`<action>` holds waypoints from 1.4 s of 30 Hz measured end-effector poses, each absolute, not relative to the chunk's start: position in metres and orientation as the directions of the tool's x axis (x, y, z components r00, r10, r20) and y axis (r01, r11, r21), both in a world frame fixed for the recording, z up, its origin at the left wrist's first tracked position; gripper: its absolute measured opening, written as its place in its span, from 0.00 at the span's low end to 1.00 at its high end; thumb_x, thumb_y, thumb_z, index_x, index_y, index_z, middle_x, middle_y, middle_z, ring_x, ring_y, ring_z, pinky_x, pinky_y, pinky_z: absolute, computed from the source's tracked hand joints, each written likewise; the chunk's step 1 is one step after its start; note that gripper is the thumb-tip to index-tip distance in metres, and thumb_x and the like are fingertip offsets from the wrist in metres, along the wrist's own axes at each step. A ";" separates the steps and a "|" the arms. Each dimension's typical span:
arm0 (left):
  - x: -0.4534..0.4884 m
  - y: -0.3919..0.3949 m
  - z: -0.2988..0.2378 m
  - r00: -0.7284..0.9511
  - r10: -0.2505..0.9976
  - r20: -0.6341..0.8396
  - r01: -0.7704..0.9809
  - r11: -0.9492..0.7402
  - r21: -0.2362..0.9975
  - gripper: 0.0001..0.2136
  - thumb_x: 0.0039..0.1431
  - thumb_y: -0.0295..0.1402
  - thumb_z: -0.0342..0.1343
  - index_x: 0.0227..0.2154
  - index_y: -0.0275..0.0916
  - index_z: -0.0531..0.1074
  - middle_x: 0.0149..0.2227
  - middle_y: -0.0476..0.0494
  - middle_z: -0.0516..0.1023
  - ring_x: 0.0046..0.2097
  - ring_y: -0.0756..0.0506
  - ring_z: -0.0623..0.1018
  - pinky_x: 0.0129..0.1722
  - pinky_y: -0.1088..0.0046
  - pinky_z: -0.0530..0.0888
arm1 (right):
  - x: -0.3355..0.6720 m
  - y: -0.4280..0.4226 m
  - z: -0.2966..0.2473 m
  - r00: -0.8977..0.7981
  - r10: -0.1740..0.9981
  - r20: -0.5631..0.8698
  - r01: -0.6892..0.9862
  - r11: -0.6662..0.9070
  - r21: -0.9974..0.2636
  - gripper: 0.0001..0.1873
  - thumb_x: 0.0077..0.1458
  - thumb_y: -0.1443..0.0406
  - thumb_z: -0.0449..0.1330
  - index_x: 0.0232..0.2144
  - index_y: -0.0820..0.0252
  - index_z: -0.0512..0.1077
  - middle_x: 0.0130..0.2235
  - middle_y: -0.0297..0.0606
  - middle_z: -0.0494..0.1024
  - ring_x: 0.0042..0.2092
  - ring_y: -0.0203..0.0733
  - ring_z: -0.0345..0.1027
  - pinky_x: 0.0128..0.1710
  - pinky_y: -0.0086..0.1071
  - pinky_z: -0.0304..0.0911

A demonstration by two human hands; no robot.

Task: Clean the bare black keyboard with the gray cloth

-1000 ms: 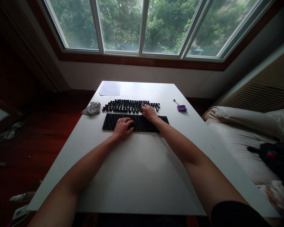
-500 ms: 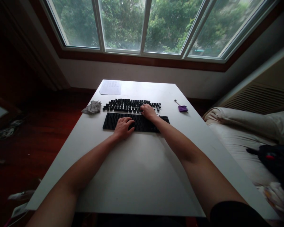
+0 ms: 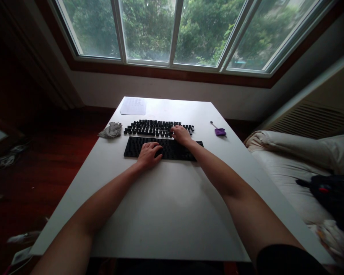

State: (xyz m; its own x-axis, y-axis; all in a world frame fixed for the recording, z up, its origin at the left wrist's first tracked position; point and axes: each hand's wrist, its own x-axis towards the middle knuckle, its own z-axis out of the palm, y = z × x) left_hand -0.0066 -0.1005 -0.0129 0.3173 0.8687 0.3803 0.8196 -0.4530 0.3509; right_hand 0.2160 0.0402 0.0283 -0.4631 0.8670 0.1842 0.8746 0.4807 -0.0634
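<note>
A black keyboard (image 3: 173, 151) lies lengthwise on the white table, its base dark and few details readable. Behind it stand rows of loose black keycaps (image 3: 150, 126). My left hand (image 3: 149, 152) rests over the left-middle part of the keyboard, fingers stretched forward and thumb apart. Reaching past the keyboard's far edge, my right hand (image 3: 181, 134) has its fingertips drawn together among the keycaps right of the middle. A keycap seems to be at those fingertips, though it is too small and dark to see well. The right forearm covers part of the keyboard's right end.
A crumpled grey cloth (image 3: 111, 130) lies left of the keycaps. Printed paper (image 3: 133, 105) is at the far left corner. On the right are a purple cloth piece (image 3: 220, 132) and a small thin-handled brush (image 3: 213, 124). A pale sofa (image 3: 278, 164) stands beside the table (image 3: 160, 214).
My right hand has shifted very slightly to the right among the keycaps. The left hand stays on the keyboard, and the whole view has moved a little.
</note>
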 end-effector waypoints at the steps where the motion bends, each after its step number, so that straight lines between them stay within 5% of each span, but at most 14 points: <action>1: -0.006 -0.101 -0.013 0.317 0.868 0.382 0.821 -0.453 0.349 0.18 0.62 0.40 0.59 0.55 0.46 0.75 0.59 0.42 0.73 0.61 0.36 0.68 0.65 0.52 0.60 | 0.218 0.038 0.030 -0.464 0.865 0.189 0.874 0.482 -0.063 0.12 0.62 0.67 0.61 0.47 0.58 0.76 0.48 0.44 0.76 0.50 0.47 0.68 0.47 0.33 0.61; 11: -0.006 -0.102 -0.011 0.316 0.875 0.368 0.821 -0.446 0.356 0.18 0.62 0.40 0.59 0.55 0.47 0.74 0.59 0.42 0.72 0.61 0.36 0.68 0.65 0.52 0.60 | 0.261 -0.014 0.048 -0.591 0.786 0.181 0.799 0.601 -0.004 0.11 0.65 0.66 0.55 0.38 0.59 0.78 0.42 0.44 0.78 0.45 0.46 0.68 0.42 0.34 0.58; 27: 0.002 -0.105 -0.010 0.322 0.872 0.369 0.821 -0.451 0.349 0.18 0.62 0.39 0.58 0.54 0.46 0.75 0.58 0.42 0.73 0.61 0.37 0.69 0.65 0.53 0.60 | 0.299 -0.084 0.041 -0.695 0.709 0.116 0.708 0.704 -0.058 0.11 0.64 0.61 0.61 0.43 0.57 0.80 0.42 0.43 0.80 0.46 0.48 0.68 0.46 0.37 0.59; 33: 0.006 -0.108 -0.004 0.295 0.870 0.395 0.829 -0.438 0.348 0.12 0.61 0.36 0.58 0.48 0.45 0.76 0.59 0.41 0.71 0.61 0.37 0.69 0.64 0.54 0.62 | 0.293 -0.096 0.039 -0.646 0.731 0.219 0.733 0.675 -0.088 0.11 0.65 0.61 0.59 0.43 0.59 0.80 0.41 0.45 0.79 0.45 0.48 0.67 0.47 0.38 0.59; 42: 0.019 -0.124 0.010 0.247 0.900 0.359 0.928 -0.327 0.181 0.10 0.64 0.38 0.54 0.46 0.44 0.74 0.42 0.38 0.79 0.48 0.35 0.75 0.53 0.54 0.64 | 0.260 -0.130 0.017 -0.733 0.592 0.337 0.573 0.803 -0.163 0.13 0.68 0.64 0.54 0.37 0.56 0.78 0.36 0.41 0.78 0.40 0.44 0.66 0.44 0.37 0.57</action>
